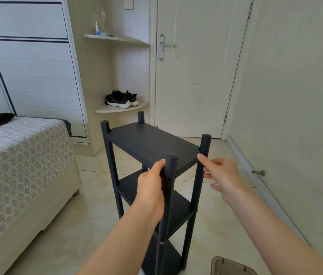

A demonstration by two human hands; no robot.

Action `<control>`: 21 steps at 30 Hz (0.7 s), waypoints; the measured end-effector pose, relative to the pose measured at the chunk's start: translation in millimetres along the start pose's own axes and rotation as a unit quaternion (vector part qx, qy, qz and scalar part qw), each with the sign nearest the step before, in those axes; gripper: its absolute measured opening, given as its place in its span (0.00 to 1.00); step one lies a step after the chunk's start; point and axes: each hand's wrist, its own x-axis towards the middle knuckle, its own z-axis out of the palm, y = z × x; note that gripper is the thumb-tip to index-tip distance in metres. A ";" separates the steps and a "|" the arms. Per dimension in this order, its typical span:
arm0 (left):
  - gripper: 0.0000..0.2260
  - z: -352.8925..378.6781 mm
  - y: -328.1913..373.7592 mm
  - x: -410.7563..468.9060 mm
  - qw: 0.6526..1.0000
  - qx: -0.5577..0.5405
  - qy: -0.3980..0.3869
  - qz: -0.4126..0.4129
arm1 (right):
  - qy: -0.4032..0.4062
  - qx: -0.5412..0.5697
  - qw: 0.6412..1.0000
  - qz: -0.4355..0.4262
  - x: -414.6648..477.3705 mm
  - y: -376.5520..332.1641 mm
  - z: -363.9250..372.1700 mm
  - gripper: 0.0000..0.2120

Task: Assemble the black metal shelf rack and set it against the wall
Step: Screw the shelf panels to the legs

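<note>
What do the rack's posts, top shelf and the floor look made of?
Posts: likely metal tube, matte black coat; round, capped, with small drilled holes. Top shelf: thin flat panel, same matte black, probably sheet metal, possibly coated board. Floor: glossy beige tile; grout lines and sheen show.

No legible text anywhere — white mark on the shoes unreadable.

Shelf rack: matte black throughout. Bedspread: grey and cream, repeating medallion lattice. Sneakers: black, white soles. Wardrobe: white panels, dark blue trim lines. Floor tiles: beige, faintly marbled.
</note>
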 end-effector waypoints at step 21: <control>0.07 -28.5 54.0 32.3 0.993 -0.066 -0.051 0.080 | -0.164 0.180 0.968 0.060 -23.0 -9.0 21.2 0.08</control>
